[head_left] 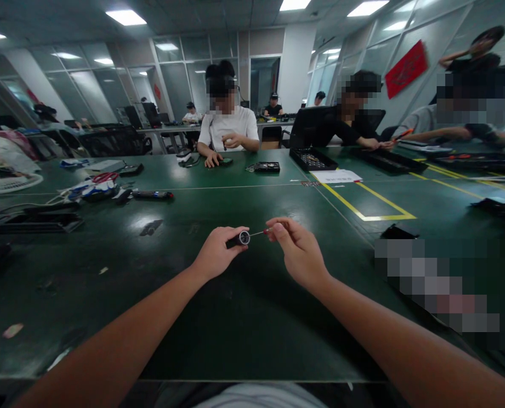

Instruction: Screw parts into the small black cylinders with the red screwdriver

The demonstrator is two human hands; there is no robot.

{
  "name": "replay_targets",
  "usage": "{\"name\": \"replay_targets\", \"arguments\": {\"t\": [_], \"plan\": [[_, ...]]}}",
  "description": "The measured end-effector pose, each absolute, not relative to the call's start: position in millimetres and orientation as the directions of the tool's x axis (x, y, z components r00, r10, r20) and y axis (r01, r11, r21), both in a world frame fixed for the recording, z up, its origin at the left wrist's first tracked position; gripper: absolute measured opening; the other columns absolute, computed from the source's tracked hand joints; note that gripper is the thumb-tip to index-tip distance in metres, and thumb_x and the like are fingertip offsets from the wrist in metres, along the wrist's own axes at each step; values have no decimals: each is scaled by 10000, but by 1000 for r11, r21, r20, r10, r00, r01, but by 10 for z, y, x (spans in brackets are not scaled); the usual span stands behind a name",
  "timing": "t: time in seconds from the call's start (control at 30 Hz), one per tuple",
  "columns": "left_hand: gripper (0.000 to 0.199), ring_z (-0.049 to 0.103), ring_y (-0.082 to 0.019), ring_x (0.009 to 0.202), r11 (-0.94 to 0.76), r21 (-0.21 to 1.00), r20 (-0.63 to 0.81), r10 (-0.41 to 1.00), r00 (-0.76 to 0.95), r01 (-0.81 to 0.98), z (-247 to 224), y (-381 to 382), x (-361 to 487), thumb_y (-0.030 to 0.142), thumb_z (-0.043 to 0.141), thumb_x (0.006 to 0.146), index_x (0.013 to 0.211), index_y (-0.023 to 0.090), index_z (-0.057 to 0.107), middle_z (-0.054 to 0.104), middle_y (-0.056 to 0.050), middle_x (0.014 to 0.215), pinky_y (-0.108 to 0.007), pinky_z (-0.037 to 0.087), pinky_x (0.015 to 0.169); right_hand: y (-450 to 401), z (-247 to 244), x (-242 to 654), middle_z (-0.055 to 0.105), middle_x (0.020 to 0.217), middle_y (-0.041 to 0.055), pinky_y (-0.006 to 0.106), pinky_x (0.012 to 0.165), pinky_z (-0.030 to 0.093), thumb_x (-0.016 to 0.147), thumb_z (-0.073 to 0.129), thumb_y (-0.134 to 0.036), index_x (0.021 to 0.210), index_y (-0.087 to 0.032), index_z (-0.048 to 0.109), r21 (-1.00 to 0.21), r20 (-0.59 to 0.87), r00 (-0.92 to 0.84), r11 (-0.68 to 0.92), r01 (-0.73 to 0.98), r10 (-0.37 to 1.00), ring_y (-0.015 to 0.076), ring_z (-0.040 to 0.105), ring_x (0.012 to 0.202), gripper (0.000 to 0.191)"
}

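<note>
My left hand (pixel 218 249) is closed around a short black cylinder (pixel 234 242), which looks like a small flashlight. Its round end, rimmed in silver, faces me and slightly right. Between the thumb and fingers of my right hand (pixel 298 249) is a thin screwdriver (pixel 258 233) with a metal shaft and a bit of red near the fingertips. The shaft points left, and its tip is at the rim of the cylinder; whether it goes inside I cannot tell. Most of the screwdriver's handle is hidden by my fingers. Both hands are held above the green table (pixel 252 328).
To the left lie a black pen-like tool (pixel 152 195), red-handled scissors (pixel 105 177) and cables. Across the table a person in a white shirt (pixel 230 127) works near an opened hard drive (pixel 268 167). Black trays (pixel 312 159), white paper (pixel 341 176) and yellow tape (pixel 388 217) are on the right.
</note>
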State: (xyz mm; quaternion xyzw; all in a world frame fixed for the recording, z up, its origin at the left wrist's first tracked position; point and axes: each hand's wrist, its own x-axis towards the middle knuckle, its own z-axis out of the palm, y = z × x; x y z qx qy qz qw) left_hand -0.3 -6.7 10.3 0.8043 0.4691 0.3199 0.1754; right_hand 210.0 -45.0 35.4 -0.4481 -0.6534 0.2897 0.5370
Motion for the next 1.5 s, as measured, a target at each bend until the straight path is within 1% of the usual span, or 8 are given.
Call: {"name": "replay_targets", "arguments": {"t": [0.13,0.3,0.4,0.8,1.03,1.2,1.37,1.5], "plan": [[401,621,-238,1080,-544,557,363,839,405,628,116,-78,-1,194,725,866,1255,279,674,722,-32,1143,-433,449,1003,-347,287,2108,671,821,37,351,757,526,979,489,-470,978,-205,642,-904,392,48,375,205,919,182,635,765,306],[391,602,-229,1106,-609,535,393,793,466,585,124,-50,-40,243,692,905,1290,296,649,706,-30,1196,-433,441,1014,-169,237,2181,542,641,-9,397,677,568,919,531,-528,822,-227,563,-976,37,95,56,-211,995,171,542,558,317],[399,599,-228,1099,-585,557,389,811,437,590,110,-36,-51,249,693,905,1298,302,644,706,-25,1177,-425,444,998,-144,246,2201,528,636,-16,387,668,575,903,584,-502,806,-226,565,-955,0,132,39,-296,991,155,522,540,293],[440,595,-233,1010,-553,552,361,833,420,624,87,-62,-28,289,724,883,1314,313,637,711,-20,1095,-412,446,931,-319,285,2149,667,828,32,351,736,523,990,488,-457,967,-204,593,-904,393,76,369,216,917,174,636,740,275],[431,612,-241,1040,-519,567,371,854,365,640,86,-46,-47,260,709,885,1308,305,640,710,-31,1119,-424,454,955,-372,293,2153,691,917,35,350,804,528,978,525,-393,1043,-222,620,-873,440,-75,446,199,895,184,664,857,206],[430,619,-238,1020,-531,553,371,847,380,642,81,-47,-37,242,726,871,1290,310,654,715,-30,1100,-443,448,980,-418,338,2138,603,707,2,307,632,460,1019,406,-498,968,-219,660,-861,424,-8,406,307,905,164,574,649,381],[415,624,-239,992,-507,560,346,862,371,655,86,-52,-30,236,719,876,1280,310,660,713,-27,1061,-426,457,944,-451,362,2152,616,762,-1,307,638,432,1006,439,-378,1122,-228,630,-819,437,-30,411,401,899,171,571,678,270],[421,613,-244,1040,-486,575,348,873,341,658,87,-49,-47,243,712,884,1294,319,649,706,-19,1095,-426,449,948,-418,335,2163,599,752,-1,310,642,433,997,415,-334,1064,-227,630,-860,384,-27,368,354,923,178,573,687,250]]}}
